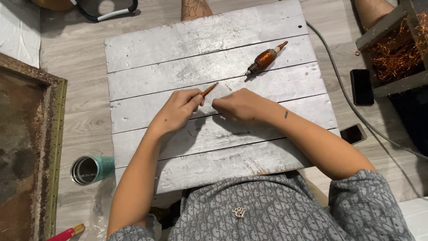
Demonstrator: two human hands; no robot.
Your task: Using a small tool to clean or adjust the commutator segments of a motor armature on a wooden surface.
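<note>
My left hand point(178, 110) pinches a short, thin copper-coloured stick point(208, 89) whose tip points up and to the right over the grey plank table point(178, 40). My right hand point(236, 105) rests fisted on the boards just right of the left hand, knuckles almost touching it; whether it holds anything is hidden. A spindle wound with copper wire point(265, 59) lies on the table farther away, to the upper right of both hands.
A teal metal cup point(91, 169) stands on the floor at the table's left. A rusty framed panel point(26, 151) lies far left. Two phones point(361, 87) point(353, 134), a cable point(343, 89) and a crate of copper wire point(397, 51) are at the right. Another person's leg point(194, 9) shows beyond the table.
</note>
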